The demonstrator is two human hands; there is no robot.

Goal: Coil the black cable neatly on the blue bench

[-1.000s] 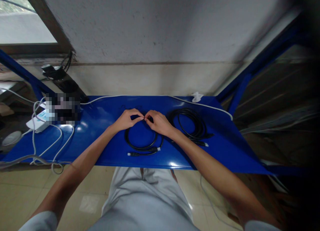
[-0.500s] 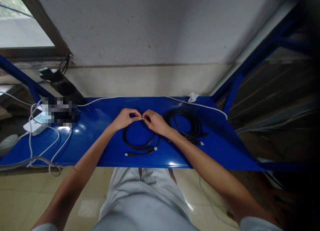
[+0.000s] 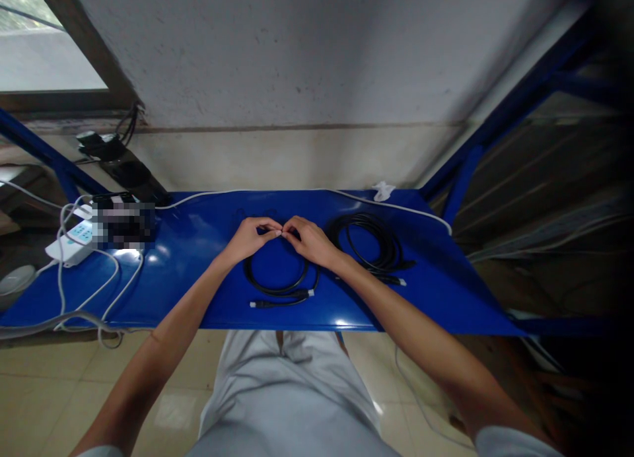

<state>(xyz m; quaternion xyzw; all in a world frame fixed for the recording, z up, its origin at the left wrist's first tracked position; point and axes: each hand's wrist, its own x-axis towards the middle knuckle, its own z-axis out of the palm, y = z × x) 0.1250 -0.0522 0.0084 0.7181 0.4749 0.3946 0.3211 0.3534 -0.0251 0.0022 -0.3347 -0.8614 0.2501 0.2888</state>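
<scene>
My left hand (image 3: 249,238) and my right hand (image 3: 310,241) meet fingertip to fingertip over the far side of a coiled black cable (image 3: 275,290). Thumb and forefinger are pinched on each hand. Whatever they pinch, if anything, is too small to make out. Below them the loop lies on the blue table (image 3: 222,312), its upper part hidden behind my hands. Both of its plugs, with pale tips, point out near the table's front edge. To the right, by my right wrist, rests a thicker black cable coil (image 3: 397,251).
A white power strip (image 3: 72,244) and looped white cords stand at the left, beside a partly pixelated dark item (image 3: 116,199). A black cylinder (image 3: 131,170) leans behind them. Crumpled white tissue (image 3: 383,191) lies near the wall, along a white cord (image 3: 416,212). Blue frame bars (image 3: 463,173) rise at the right.
Both hands stay pinched together at nearly the same spot. The view has shifted very slightly; the cables lie as before.
</scene>
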